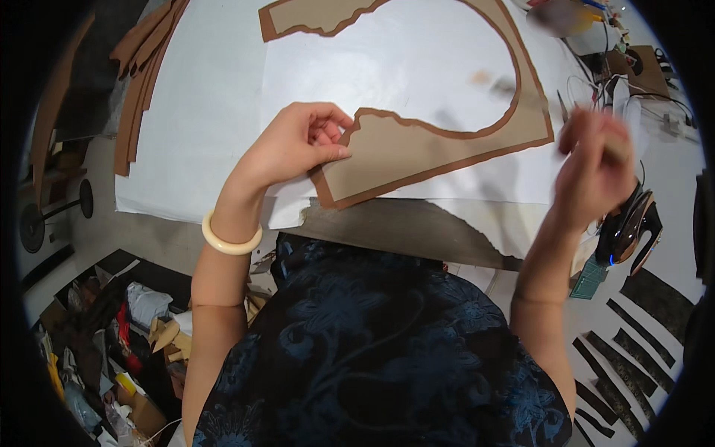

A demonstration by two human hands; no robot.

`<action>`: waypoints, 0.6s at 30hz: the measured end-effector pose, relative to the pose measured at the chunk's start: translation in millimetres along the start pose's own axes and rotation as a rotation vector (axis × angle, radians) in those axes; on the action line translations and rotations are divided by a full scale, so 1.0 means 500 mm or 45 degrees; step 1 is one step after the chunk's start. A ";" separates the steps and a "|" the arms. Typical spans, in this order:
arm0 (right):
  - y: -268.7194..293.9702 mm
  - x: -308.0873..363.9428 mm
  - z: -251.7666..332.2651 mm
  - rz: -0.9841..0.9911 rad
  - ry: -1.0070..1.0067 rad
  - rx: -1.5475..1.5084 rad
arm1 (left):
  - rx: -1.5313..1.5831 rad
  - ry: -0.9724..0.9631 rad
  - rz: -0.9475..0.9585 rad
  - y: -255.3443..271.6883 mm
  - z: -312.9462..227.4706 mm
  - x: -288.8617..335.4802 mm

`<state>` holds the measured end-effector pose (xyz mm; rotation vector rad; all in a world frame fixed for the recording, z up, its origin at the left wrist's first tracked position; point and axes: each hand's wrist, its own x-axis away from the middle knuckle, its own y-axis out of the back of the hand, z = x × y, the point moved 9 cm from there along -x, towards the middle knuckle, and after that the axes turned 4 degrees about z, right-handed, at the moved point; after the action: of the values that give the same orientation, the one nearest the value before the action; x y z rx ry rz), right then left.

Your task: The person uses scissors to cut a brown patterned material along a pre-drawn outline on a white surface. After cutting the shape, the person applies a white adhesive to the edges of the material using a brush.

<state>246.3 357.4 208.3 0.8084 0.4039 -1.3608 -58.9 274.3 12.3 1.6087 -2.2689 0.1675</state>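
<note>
A large curved, C-shaped leather piece [439, 156] lies on the white work table [216, 82]. Its middle is beige and a brown border runs along its edges. My left hand [298, 145], with a cream bangle on the wrist, pinches the stepped left end of this piece between thumb and fingers. Off the right corner of the piece, over the table's right side, my right hand [596, 167] is raised and smeared by motion. Its fingers look bent, but whether they hold anything is not visible.
Brown leather strips [141, 97] lie along the table's left edge. A grey sheet [402, 227] hangs at the front edge. Dark strips [625, 365] lie at the lower right, below a glossy dark object [633, 227]. Cords and tools crowd the upper right; scraps [112, 350] fill the lower left.
</note>
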 end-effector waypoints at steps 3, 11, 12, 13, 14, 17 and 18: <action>-0.113 0.155 0.095 0.359 0.098 0.100 | -0.113 -0.004 0.029 -0.010 -0.015 0.004; -0.254 0.297 0.174 0.456 0.298 0.107 | -0.357 -0.134 -0.096 -0.023 -0.048 0.015; -0.269 0.312 0.175 0.431 0.342 0.124 | -0.363 -0.133 -0.108 -0.023 -0.049 0.015; -0.280 0.325 0.181 0.407 0.386 0.140 | -0.392 -0.148 -0.107 -0.024 -0.048 0.015; -0.287 0.332 0.180 0.409 0.369 0.152 | -0.415 -0.164 -0.115 -0.023 -0.047 0.017; -0.299 0.339 0.184 0.435 0.324 0.209 | -0.415 -0.201 -0.131 -0.021 -0.044 0.016; -0.295 0.341 0.186 0.429 0.306 0.209 | -0.404 -0.212 -0.134 -0.021 -0.043 0.016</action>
<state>120.3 170.9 113.7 1.1284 0.3270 -0.9946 -46.8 269.9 34.2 1.6138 -2.1858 -0.3481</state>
